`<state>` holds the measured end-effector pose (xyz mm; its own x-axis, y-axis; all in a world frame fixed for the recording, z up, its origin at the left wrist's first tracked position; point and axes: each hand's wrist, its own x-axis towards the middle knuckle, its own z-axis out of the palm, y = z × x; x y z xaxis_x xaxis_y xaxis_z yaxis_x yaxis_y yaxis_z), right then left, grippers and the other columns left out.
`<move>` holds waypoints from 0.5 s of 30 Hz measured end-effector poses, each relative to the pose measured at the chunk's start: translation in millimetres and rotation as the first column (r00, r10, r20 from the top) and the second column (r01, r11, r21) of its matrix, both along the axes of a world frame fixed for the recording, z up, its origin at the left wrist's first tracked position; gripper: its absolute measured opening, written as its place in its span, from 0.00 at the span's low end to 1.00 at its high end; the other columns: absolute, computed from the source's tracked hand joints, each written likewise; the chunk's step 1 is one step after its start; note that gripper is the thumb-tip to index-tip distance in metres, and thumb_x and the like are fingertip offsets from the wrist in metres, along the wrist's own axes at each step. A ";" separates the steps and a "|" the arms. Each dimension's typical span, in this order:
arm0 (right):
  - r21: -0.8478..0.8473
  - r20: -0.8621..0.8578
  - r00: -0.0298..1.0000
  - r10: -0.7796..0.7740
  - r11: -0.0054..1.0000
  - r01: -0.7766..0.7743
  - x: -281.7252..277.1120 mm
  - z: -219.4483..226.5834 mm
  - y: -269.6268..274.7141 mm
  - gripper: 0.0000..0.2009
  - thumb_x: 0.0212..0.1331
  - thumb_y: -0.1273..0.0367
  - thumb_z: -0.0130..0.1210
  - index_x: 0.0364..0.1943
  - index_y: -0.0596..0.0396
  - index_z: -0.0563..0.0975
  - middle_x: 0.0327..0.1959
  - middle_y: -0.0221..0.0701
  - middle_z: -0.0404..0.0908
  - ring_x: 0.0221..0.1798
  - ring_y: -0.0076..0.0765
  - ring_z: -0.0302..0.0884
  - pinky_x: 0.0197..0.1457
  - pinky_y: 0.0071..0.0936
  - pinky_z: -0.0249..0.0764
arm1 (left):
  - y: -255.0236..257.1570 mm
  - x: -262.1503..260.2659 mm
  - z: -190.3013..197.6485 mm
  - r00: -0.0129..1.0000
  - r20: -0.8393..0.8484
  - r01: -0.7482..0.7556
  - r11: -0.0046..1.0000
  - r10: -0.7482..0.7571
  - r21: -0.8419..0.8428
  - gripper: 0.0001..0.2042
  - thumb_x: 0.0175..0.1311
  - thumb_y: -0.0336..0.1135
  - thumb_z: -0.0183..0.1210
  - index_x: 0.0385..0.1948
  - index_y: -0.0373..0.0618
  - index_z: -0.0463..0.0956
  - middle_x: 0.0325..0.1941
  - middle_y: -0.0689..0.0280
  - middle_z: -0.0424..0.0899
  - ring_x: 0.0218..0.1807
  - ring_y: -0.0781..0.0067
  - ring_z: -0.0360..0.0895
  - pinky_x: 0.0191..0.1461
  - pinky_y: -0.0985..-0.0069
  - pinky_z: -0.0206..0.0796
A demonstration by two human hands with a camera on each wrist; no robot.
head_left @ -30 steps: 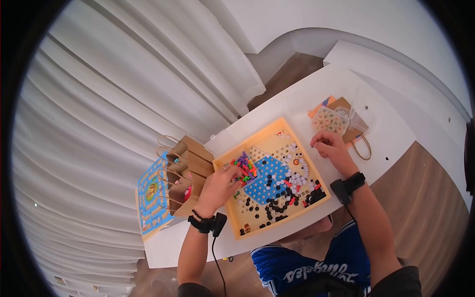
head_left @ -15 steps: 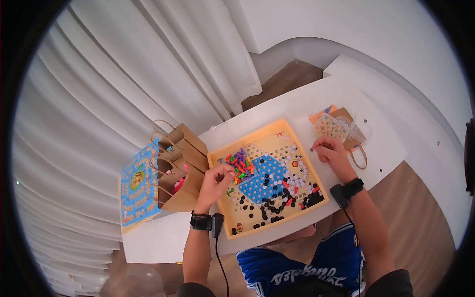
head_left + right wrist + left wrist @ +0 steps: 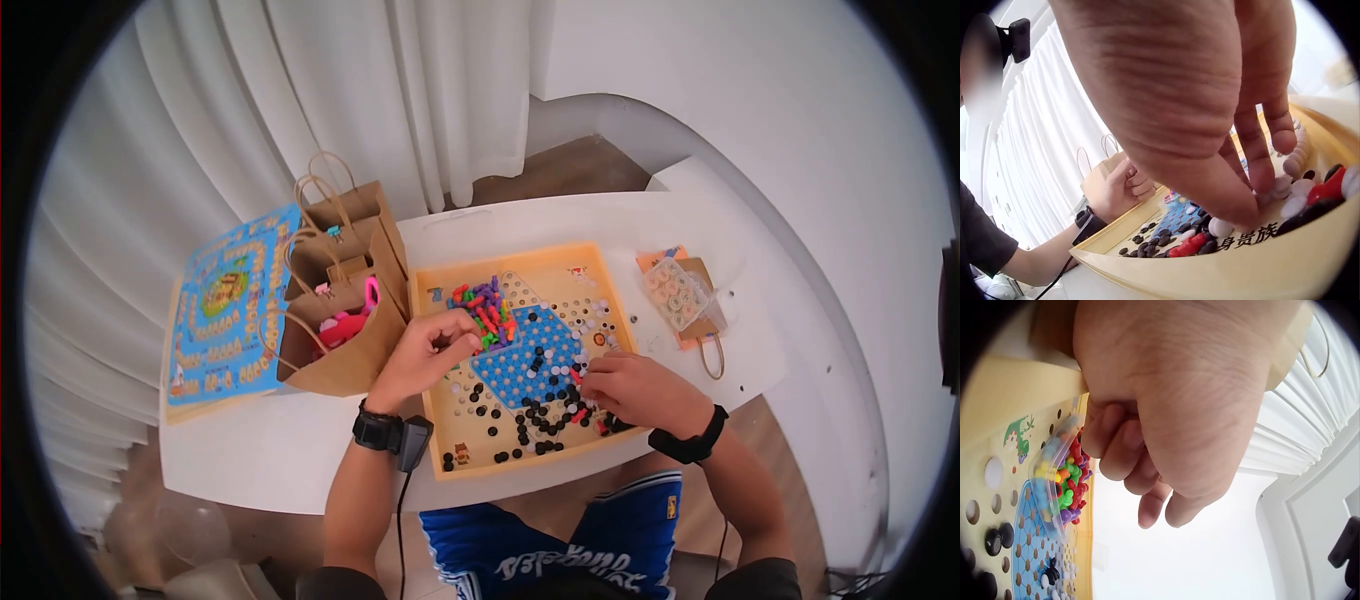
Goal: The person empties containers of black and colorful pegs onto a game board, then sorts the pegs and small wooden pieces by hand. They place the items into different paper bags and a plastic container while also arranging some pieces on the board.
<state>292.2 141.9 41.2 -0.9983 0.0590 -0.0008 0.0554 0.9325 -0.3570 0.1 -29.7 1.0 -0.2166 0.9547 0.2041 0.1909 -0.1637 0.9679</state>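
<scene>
A yellow-rimmed wooden game board (image 3: 540, 268) with a blue hexagonal pattern lies on the white table. At its left side a clear box (image 3: 1060, 481) holds colourful pegs (image 3: 485, 312). Beside that box my left hand (image 3: 430, 348) hovers with loosely curled fingers, nothing visible between them. My right hand (image 3: 648, 390) reaches down over the board's right side, fingertips pointing down among white pieces (image 3: 1219, 227), thumb apart from the fingers. Close by lie red pegs (image 3: 1188, 245) and black pieces (image 3: 1154, 245). Parts of the pieces beneath the right hand are hidden.
Brown paper bags (image 3: 345, 370) stand left of the board, one with a pink item (image 3: 345, 328) inside. Behind them lies a blue printed board (image 3: 230, 300). A clear container of round pieces (image 3: 675, 295) rests at the right on a brown bag and orange sheet.
My left hand has drawn back from above the peg box to its near-left side. The right hand has moved from beyond the board's right edge down onto its pieces. The head view has shifted.
</scene>
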 end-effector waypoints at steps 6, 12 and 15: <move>-0.068 0.073 0.996 -0.046 0.996 0.051 -10.5 11.1 -0.4 0.05 0.61 0.72 0.64 0.39 0.56 0.82 0.37 0.35 0.82 0.44 0.47 0.82 0.49 0.39 0.79 | -2.1 -4.4 -4.2 0.998 0.036 0.047 0.999 -0.046 -0.019 0.06 0.74 0.30 0.60 0.34 0.39 0.78 0.30 0.78 0.75 0.31 0.92 0.64 0.33 0.85 0.56; -0.122 -0.009 0.982 -0.187 0.975 0.185 -37.4 2.4 -1.6 0.05 0.61 0.71 0.62 0.38 0.55 0.80 0.37 0.38 0.83 0.43 0.51 0.83 0.47 0.45 0.79 | -2.8 -3.3 -1.0 0.997 0.057 0.054 0.998 -0.053 -0.013 0.07 0.74 0.30 0.60 0.34 0.39 0.79 0.30 0.78 0.77 0.31 0.92 0.66 0.34 0.85 0.58; 0.052 -0.011 0.988 -0.152 0.987 0.152 -41.2 -8.4 -6.7 0.04 0.61 0.71 0.61 0.38 0.55 0.80 0.37 0.39 0.83 0.43 0.52 0.83 0.47 0.46 0.80 | -1.5 -3.3 -4.0 0.996 0.064 0.051 0.998 -0.054 0.038 0.08 0.75 0.30 0.60 0.33 0.38 0.79 0.29 0.77 0.77 0.31 0.92 0.67 0.35 0.85 0.59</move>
